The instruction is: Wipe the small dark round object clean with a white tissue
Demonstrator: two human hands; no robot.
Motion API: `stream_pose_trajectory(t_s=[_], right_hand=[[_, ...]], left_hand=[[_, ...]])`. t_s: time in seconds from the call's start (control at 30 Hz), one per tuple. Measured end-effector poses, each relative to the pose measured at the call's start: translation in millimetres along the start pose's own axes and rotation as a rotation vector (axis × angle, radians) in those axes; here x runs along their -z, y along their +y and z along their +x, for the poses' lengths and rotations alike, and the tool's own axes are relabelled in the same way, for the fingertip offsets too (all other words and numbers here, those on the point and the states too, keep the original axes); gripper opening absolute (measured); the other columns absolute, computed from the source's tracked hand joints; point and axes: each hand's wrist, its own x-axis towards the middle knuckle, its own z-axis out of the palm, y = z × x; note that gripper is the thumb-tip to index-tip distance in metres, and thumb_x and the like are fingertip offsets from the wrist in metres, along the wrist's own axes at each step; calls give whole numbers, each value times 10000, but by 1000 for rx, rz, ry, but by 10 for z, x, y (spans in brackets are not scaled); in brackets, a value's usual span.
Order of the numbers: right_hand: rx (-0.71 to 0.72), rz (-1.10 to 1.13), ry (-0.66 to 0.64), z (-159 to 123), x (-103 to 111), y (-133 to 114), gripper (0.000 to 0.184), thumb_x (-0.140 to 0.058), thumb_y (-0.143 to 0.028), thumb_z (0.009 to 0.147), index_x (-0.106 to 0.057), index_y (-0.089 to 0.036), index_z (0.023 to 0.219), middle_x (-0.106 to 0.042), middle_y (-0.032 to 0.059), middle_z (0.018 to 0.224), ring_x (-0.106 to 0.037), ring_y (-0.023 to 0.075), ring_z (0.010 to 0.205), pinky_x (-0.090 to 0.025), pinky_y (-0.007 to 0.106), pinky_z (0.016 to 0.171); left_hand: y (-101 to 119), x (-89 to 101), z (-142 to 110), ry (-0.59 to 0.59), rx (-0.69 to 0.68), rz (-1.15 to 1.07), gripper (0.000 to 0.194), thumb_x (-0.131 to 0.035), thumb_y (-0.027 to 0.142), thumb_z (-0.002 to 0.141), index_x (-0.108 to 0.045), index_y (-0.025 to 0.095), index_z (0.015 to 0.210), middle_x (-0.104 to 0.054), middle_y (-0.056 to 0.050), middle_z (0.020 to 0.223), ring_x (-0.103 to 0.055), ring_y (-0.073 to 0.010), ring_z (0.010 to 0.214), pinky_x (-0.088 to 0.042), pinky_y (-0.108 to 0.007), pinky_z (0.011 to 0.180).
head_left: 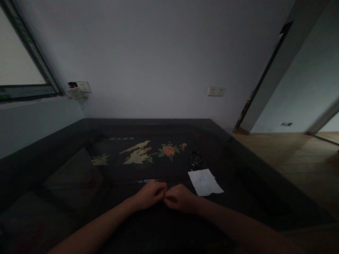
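Observation:
My left hand (148, 195) and my right hand (180, 198) rest close together on a dark glass table (246, 183), fingertips touching between them. Both hands have curled fingers, pinched on something too small and dark to make out. A white sheet of paper (204, 181) lies just right of my right hand. Beyond the paper sits a small dark glass object (196, 159). Under the tabletop a painted panel with a bird (137, 148) and an orange flower (168, 150) shows.
The table fills a corner, with a white wall behind it and a window (18, 67) on the left. Wall sockets (78, 90) hang at the left corner, and another socket (216, 91) sits on the back wall. A wooden floor (291, 158) and doorway lie to the right.

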Motion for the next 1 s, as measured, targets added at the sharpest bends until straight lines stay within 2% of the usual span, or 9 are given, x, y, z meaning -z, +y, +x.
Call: stream_pose_trajectory(t_s=[0.77,1.0], right_hand=[[9,91,0,6,59,-15,166,-521,-164,819,-557,-162,657,-587,-9,628,-475,87,541,-295,212,540],[-39,84,-25,19,74,-22,175,-532,-169,812,-557,-159,638,-579,-13,606,-458,85,525,-283,215,528]], left_hand=[[30,8,-19,0,19,5,175,-417,166,806,-431,174,631,-428,47,591,-392,-87,559,-292,-203,547],[40,12,2,1,43,13,169,-409,167,808,-442,176,643,-457,41,612,-419,-93,584,-308,-203,567]])
